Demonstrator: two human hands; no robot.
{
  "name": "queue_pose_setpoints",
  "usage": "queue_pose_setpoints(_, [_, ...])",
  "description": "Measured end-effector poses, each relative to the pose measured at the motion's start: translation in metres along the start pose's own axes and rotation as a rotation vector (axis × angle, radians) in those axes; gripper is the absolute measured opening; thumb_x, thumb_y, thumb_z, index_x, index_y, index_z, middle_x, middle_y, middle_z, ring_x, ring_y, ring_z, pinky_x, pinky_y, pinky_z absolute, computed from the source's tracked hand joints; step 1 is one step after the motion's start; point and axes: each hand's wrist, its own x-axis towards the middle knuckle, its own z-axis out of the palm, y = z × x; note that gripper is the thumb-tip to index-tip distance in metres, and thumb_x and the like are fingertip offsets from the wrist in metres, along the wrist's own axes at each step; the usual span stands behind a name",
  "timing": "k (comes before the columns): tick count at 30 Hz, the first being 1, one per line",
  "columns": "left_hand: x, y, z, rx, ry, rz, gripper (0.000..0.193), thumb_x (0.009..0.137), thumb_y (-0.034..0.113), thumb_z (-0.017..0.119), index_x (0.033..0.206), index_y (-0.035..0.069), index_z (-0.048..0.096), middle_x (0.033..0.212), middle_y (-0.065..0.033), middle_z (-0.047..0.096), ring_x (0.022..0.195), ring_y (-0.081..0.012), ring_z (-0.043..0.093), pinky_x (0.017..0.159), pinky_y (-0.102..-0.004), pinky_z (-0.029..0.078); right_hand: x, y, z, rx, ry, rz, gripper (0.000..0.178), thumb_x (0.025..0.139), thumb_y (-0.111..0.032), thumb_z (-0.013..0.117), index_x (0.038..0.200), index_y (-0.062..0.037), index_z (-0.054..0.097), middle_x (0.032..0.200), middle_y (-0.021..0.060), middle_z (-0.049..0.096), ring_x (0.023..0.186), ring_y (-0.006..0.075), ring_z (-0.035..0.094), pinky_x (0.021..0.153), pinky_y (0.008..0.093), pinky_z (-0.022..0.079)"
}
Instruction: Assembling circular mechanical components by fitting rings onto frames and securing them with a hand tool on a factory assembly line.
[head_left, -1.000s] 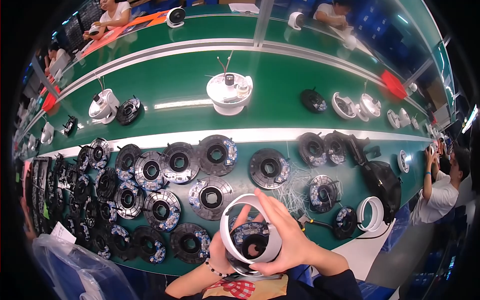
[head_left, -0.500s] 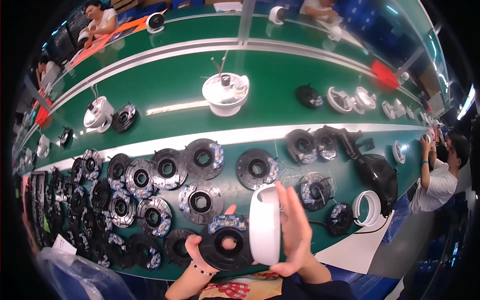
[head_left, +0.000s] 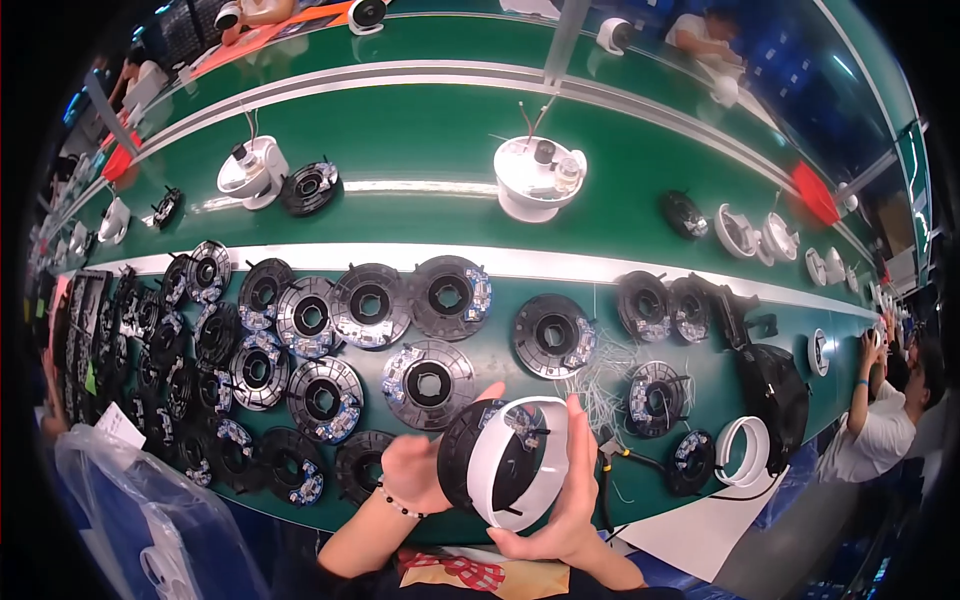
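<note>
The person's left hand (head_left: 412, 472) is half closed at the 9 o'clock side of a black disc (head_left: 456, 462); it has hold of this disc, and a fingertip shows beyond its top edge, while the other fingers are partly hidden. The right hand (head_left: 572, 510) is curved widely around a white ring (head_left: 484, 468), with its fingers along the 3 o'clock side and its thumb near 6 o'clock; the ring is tilted and stands in front of the disc, low in the middle of the view, above the near edge of the green table (head_left: 497, 356); whether the two parts are fully joined, one cannot tell.

Seen from the held ring, many more discs (head_left: 305, 405) with blue circuit boards lie between 9 and 12 o'clock; a pile of thin white strips (head_left: 600, 382) is at 2 o'clock; a second white ring (head_left: 763, 455) lies at 3 o'clock, just beside a black bag (head_left: 778, 395); far at 12 o'clock a white bowl (head_left: 530, 195) with wires stands upright; at 3 o'clock, well apart, another person (head_left: 868, 440) in a white top is visible.
</note>
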Motion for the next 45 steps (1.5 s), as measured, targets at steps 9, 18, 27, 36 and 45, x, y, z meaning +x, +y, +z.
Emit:
queue_pose_setpoints(9, [-0.006, 0.001, 0.005, 0.126, 0.09, -0.002, 0.091, 0.076, 0.041, 0.059, 0.139, 0.005, 0.003, 0.138, -0.0128, 0.026, 0.123, -0.0247, 0.034, 0.102, -0.0383, 0.027, -0.001, 0.012, -0.009, 0.819, 0.003, 0.201, 0.112, 0.055, -0.017, 0.074, 0.136, 0.0055, 0.001, 0.141, 0.0259, 0.011, 0.13, 0.0308, 0.019, 0.104, 0.0374, 0.018])
queue_pose_setpoints(18, [0.002, -0.008, 0.027, 0.389, 0.361, 0.063, 0.052, 0.089, 0.032, 0.036, 0.128, -0.002, 0.033, 0.127, -0.0171, 0.042, 0.115, -0.0291, 0.043, 0.099, -0.0411, 0.033, 0.018, -0.014, -0.016, -0.009, -0.048, 0.027, 0.114, 0.049, -0.03, 0.079, 0.134, 0.0083, 0.013, 0.135, 0.0295, 0.022, 0.124, 0.036, 0.028, 0.1, 0.0414, 0.025])
queue_pose_setpoints(27, [-0.005, -0.002, 0.014, 0.386, 0.247, 0.015, 0.073, 0.088, 0.056, 0.024, 0.135, 0.001, 0.021, 0.134, -0.0155, 0.033, 0.123, -0.0278, 0.034, 0.102, -0.0424, 0.028, 0.031, -0.012, -0.024, 0.005, -0.184, -0.025, 0.112, 0.049, -0.032, 0.08, 0.133, 0.0084, 0.018, 0.136, 0.0253, 0.026, 0.121, 0.038, 0.032, 0.098, 0.0427, 0.026])
queue_pose_setpoints(36, [0.009, -0.018, 0.014, 0.129, 0.22, 0.2, 0.081, 0.082, 0.055, 0.035, 0.138, 0.003, 0.009, 0.135, -0.0154, 0.03, 0.12, -0.0261, 0.036, 0.1, -0.0392, 0.029, 0.026, -0.018, -0.013, -0.117, -0.148, -0.057, 0.11, 0.048, -0.035, 0.079, 0.132, 0.0092, 0.022, 0.134, 0.0256, 0.029, 0.119, 0.0404, 0.034, 0.097, 0.0439, 0.027])
queue_pose_setpoints(45, [0.012, -0.017, 0.018, 0.133, 0.177, 0.175, 0.073, 0.086, 0.052, 0.03, 0.137, 0.003, 0.014, 0.132, -0.0148, 0.036, 0.117, -0.025, 0.041, 0.099, -0.0368, 0.032, 0.026, -0.007, -0.016, -0.026, -0.12, -0.099, 0.105, 0.05, -0.034, 0.078, 0.13, 0.0082, 0.025, 0.131, 0.0295, 0.029, 0.117, 0.0432, 0.034, 0.095, 0.0472, 0.029])
